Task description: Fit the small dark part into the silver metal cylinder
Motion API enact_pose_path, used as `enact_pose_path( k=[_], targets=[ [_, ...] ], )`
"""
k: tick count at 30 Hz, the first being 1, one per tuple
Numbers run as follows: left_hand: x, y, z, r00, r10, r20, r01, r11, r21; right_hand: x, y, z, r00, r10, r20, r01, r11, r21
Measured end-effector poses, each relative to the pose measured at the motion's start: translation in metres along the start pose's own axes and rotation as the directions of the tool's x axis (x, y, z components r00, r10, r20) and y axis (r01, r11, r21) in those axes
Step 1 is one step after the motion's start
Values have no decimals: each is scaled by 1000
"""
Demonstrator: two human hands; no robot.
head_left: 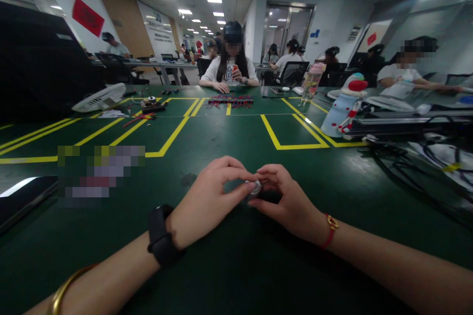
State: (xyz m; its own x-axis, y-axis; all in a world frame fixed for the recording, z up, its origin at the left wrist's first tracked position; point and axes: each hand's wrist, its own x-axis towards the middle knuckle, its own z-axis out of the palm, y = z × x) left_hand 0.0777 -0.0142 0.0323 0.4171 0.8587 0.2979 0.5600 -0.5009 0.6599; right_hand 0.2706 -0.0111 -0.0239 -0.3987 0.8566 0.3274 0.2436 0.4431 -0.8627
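Note:
Between my two hands is a small whitish round object (254, 187), low over the green table (221, 142). The thumb and fingertips of my left hand (218, 189) pinch it from the left. My right hand (286, 199) curves around its right side, with thumb and fingers apart; whether those fingertips touch the object is hard to tell. Part of the object is hidden by my left fingers.
A dark flat device (27, 202) lies at the left. Black cables (402, 172) spread at the right, near a light-blue bottle (338, 108). Coloured wires (229, 101) lie before a person (229, 66) seated opposite. A white fan (101, 98) is back left.

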Motion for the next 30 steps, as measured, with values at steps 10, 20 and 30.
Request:
enact_pose_path(
  k=[10,20,30],
  targets=[
    [4,-2,-2,998,-57,10,57,998,-12,0,-3,-2,1000,-21,23,22,997,-74],
    [7,2,1,999,-49,12,49,998,-35,2,-6,-4,997,-31,78,42,988,-149],
    [-9,-25,8,985,-168,30,164,980,111,-1,-8,-7,999,38,12,-35,984,-173]
  ],
)
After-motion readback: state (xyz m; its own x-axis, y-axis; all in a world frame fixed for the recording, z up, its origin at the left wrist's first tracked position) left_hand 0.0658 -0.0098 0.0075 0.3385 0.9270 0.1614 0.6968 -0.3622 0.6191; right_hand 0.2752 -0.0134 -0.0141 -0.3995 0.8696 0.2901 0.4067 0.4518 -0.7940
